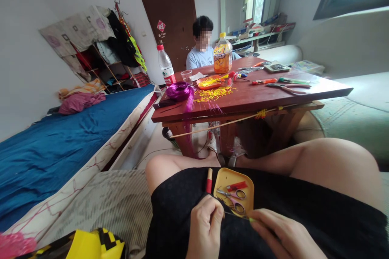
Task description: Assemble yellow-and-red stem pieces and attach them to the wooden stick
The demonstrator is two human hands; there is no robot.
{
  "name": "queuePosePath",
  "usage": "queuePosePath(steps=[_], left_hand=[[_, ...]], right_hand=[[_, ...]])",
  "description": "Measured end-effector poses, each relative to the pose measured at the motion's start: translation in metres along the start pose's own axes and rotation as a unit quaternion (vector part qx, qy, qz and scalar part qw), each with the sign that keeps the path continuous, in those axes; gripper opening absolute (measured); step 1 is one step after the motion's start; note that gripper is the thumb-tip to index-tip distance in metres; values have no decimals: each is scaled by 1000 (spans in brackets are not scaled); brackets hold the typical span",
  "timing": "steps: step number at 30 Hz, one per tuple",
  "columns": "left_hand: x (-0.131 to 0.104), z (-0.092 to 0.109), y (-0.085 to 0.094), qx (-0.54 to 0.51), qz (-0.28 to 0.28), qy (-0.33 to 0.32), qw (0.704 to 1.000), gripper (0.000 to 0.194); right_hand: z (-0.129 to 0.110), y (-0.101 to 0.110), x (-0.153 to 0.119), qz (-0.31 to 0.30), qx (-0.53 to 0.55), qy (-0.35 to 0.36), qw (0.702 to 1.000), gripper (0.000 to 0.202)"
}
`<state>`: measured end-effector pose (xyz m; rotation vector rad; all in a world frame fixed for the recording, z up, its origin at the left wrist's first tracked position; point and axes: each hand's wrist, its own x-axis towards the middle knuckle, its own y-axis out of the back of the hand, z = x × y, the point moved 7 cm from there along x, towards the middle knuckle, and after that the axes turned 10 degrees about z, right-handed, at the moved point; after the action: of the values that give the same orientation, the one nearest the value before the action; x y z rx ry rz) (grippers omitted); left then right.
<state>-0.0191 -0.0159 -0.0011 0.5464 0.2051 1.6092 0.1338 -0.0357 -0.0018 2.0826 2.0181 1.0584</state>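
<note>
A thin strand (236, 215) runs between my two hands above my lap. My left hand (207, 220) is closed, thumb against the bent fingers, pinching the strand's left end. My right hand (275, 226) pinches its other end, where a small green tip shows at the fingers. Just beyond them a yellow tray (249, 178) rests on the black cloth over my lap. In the tray lie scissors (238, 200) with pinkish handles and a red piece (237, 186). A stick with a red band (209, 182) lies left of the tray, above my left hand.
A red-brown table (243, 101) ahead holds purple thread (180, 91), yellow pieces (215, 94), pliers (290, 88) and bottles (223, 56). Behind it sits a person (199, 54). A blue-covered bed (69, 129) is at left; yellow material (83, 245) lies at lower left.
</note>
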Motion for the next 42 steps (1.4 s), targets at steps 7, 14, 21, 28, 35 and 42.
queuePosePath(steps=[7, 14, 21, 28, 35, 42], left_hand=[[5, -26, 10, -95, 80, 118, 985, 35], [-3, -30, -18, -404, 1, 238, 883, 39], [-5, -23, -23, -500, -15, 247, 830, 33], [-6, -15, -17, -414, 9, 170, 894, 38], [-9, -3, -12, -265, 9, 104, 959, 41], [-4, -4, 5, -225, 71, 95, 967, 36]], right_hand=[[56, -4, 22, -47, -123, -40, 990, 28], [100, -60, 37, -61, -175, -17, 983, 29], [86, -66, 35, -42, -90, -37, 994, 18], [25, -42, 40, 5, 311, -256, 915, 28], [-2, -60, 25, 3, 497, -385, 777, 24], [-4, -49, 36, 25, 509, -304, 805, 26]])
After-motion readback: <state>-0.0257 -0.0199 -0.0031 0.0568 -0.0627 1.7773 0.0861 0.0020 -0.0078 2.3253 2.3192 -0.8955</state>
